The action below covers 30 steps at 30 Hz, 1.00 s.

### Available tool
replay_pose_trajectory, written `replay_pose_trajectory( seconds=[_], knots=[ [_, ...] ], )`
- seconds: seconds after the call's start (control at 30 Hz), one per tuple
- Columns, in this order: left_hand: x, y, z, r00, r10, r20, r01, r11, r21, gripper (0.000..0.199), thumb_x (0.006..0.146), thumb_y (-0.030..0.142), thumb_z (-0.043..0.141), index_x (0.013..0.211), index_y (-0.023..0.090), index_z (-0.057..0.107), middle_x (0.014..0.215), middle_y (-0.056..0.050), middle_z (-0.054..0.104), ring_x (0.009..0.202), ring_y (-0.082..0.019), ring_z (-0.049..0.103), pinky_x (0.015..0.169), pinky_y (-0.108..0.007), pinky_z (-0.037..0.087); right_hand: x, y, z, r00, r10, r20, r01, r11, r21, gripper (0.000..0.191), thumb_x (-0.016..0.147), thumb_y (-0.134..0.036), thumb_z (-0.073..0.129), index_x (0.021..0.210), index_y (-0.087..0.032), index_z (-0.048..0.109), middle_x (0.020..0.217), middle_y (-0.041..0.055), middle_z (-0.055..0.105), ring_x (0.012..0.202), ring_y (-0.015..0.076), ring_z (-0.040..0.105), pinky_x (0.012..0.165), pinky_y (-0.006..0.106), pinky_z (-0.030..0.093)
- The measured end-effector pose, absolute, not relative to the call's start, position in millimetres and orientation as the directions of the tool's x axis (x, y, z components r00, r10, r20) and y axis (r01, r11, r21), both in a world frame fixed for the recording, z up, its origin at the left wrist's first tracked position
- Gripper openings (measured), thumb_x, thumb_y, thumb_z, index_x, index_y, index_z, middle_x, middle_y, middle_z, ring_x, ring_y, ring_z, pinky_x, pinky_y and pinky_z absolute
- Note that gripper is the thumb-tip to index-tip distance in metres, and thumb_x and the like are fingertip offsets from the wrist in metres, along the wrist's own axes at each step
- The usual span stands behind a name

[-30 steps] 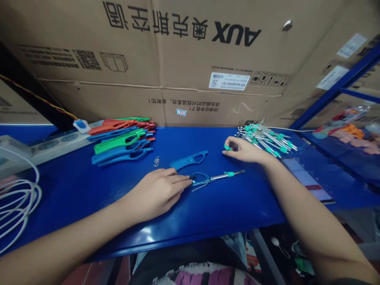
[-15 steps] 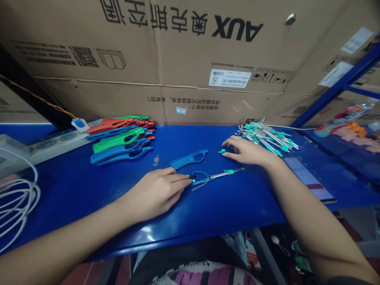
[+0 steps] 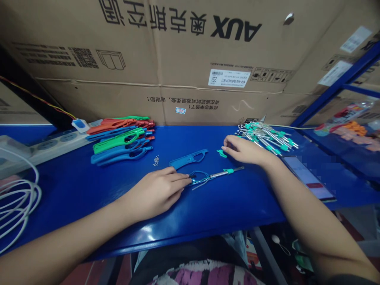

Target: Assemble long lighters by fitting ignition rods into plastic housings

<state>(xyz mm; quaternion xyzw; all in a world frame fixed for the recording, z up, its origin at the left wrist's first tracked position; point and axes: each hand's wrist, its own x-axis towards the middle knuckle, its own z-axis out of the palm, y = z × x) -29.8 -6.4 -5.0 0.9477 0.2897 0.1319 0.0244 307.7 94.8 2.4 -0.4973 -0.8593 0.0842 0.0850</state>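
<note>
My left hand (image 3: 166,186) is closed at the fingertips on the handle end of a blue lighter half (image 3: 200,174), a long-necked gas lighter. Its thin wires and metal tube (image 3: 219,174) extend to the right, with a green collar (image 3: 230,171) on the tube. My right hand (image 3: 242,149) has thumb and forefinger pinched together at a small green plastic piece (image 3: 221,153), which shows just below the fingertips; the exact contact is hard to see. Between the hands, a second blue half shell (image 3: 188,159) lies flat on the table.
Small screws (image 3: 156,160) lie left of the shell. Blue, green and orange lighter shells (image 3: 121,148) are piled beside a power strip (image 3: 53,144). Metal tubes with green parts (image 3: 271,138) lie behind my right hand, near a phone (image 3: 308,178). A large cardboard box (image 3: 184,59) stands behind.
My right hand's fingers have drawn together and its thumb has moved up slightly. More of the green plastic piece shows, at a different tilt. My left hand has stayed put.
</note>
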Motion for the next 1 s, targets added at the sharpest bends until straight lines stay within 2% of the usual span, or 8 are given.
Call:
replay_pose_trajectory(
  seconds=[0.07,0.13,0.2,0.3,0.43,0.6,0.7,1.0],
  knots=[
    [-30,-7,-5,0.790,0.565,0.236,0.548,-0.825,0.140,0.035,0.099,0.018,0.050,0.129,0.020,0.067,0.125,-0.006,0.072,0.103,-0.023,0.067,0.088,-0.037,0.059,308,95,5,-0.521,0.852,0.048,0.821,0.516,-0.243,0.028,0.092,-0.050,0.057,0.091,-0.022,0.058,0.090,0.0057,0.064,0.077,0.0210,0.058,0.068,0.032,0.043],
    [-29,-7,-5,0.780,0.578,0.240,0.555,-0.816,0.158,0.035,0.098,0.018,0.050,0.130,0.020,0.065,0.127,-0.006,0.071,0.108,-0.024,0.067,0.091,-0.038,0.059,307,94,6,-0.558,0.830,0.031,0.797,0.546,-0.257,0.027,0.090,-0.047,0.061,0.084,-0.021,0.060,0.087,0.0055,0.064,0.074,0.0195,0.057,0.067,0.031,0.042],
    [-28,-8,-5,0.764,0.596,0.246,0.570,-0.803,0.174,0.039,0.097,0.018,0.051,0.135,0.021,0.060,0.132,-0.006,0.068,0.114,-0.024,0.065,0.096,-0.040,0.057,301,91,8,-0.594,0.803,0.050,0.750,0.576,-0.324,0.025,0.092,-0.042,0.059,0.083,-0.020,0.063,0.085,0.0055,0.064,0.071,0.0175,0.056,0.066,0.030,0.043],
    [-26,-10,-4,0.738,0.628,0.246,0.597,-0.778,0.195,0.044,0.097,0.022,0.053,0.141,0.021,0.055,0.137,-0.007,0.064,0.121,-0.025,0.063,0.102,-0.043,0.054,285,80,13,-0.656,0.744,0.127,0.626,0.630,-0.460,0.024,0.094,-0.038,0.061,0.083,-0.017,0.065,0.085,0.0056,0.066,0.072,0.0155,0.059,0.067,0.027,0.044],
    [-24,-10,-7,0.700,0.673,0.240,0.626,-0.740,0.246,0.039,0.100,0.031,0.052,0.138,0.021,0.057,0.131,-0.007,0.067,0.118,-0.026,0.063,0.102,-0.045,0.053,262,58,14,-0.732,0.667,0.136,0.502,0.664,-0.554,0.013,0.095,-0.029,0.062,0.092,-0.017,0.068,0.086,0.0034,0.069,0.073,0.0134,0.060,0.068,0.025,0.044],
    [-23,-6,-14,0.676,0.705,0.215,0.620,-0.702,0.350,0.035,0.101,0.030,0.052,0.134,0.018,0.059,0.120,-0.009,0.069,0.113,-0.025,0.063,0.100,-0.043,0.053,246,42,11,-0.814,0.575,0.080,0.471,0.735,-0.488,0.012,0.099,-0.022,0.056,0.096,-0.018,0.067,0.094,0.0040,0.069,0.082,0.0147,0.061,0.073,0.026,0.044],
    [-24,-5,-16,0.681,0.702,0.211,0.602,-0.700,0.385,0.033,0.102,0.030,0.052,0.131,0.017,0.061,0.119,-0.010,0.067,0.112,-0.025,0.062,0.099,-0.043,0.053,247,42,11,-0.817,0.573,0.063,0.493,0.751,-0.439,0.010,0.098,-0.023,0.057,0.096,-0.019,0.066,0.098,0.0043,0.067,0.085,0.0155,0.061,0.073,0.027,0.044],
    [-24,-4,-18,0.686,0.698,0.205,0.577,-0.693,0.433,0.030,0.102,0.027,0.052,0.128,0.018,0.062,0.118,-0.011,0.062,0.112,-0.025,0.059,0.100,-0.044,0.051,248,42,8,-0.824,0.563,0.059,0.494,0.766,-0.413,0.009,0.099,-0.023,0.055,0.098,-0.018,0.063,0.101,0.0046,0.065,0.086,0.0159,0.061,0.074,0.027,0.044]
  ],
)
